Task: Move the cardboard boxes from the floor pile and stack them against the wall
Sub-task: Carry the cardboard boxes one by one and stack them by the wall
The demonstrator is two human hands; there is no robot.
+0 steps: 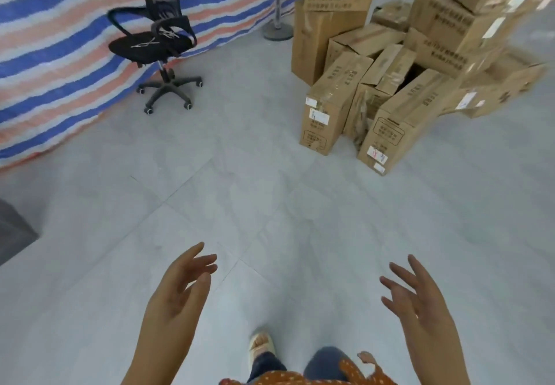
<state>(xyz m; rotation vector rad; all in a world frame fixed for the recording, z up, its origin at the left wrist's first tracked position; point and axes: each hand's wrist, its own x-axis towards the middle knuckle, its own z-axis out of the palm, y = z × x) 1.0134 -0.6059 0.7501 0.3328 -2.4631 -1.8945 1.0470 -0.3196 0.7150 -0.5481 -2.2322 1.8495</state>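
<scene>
Both hands are empty: the left hand (177, 288) and the right hand (417, 297) are held out in front of the body, palms turned toward each other, fingers straight and loosely spread, gripping nothing. Well ahead and off to the right sits the pile of cardboard boxes (399, 63) on the grey tiled floor (270, 204), a jumble of brown cartons leaning on one another. Nearest are two long boxes tipped on end, the left leaning box (330, 102) and the right leaning box (399, 123), white labels on their ends, with a taller stack (324, 18) behind them. To the left, a black office chair (159, 45) stands before a blue, red and white striped tarpaulin (60, 39). A fan stand (277, 24) rises beside the stack. Below, a sandalled foot (261, 345) and jeans show.
</scene>
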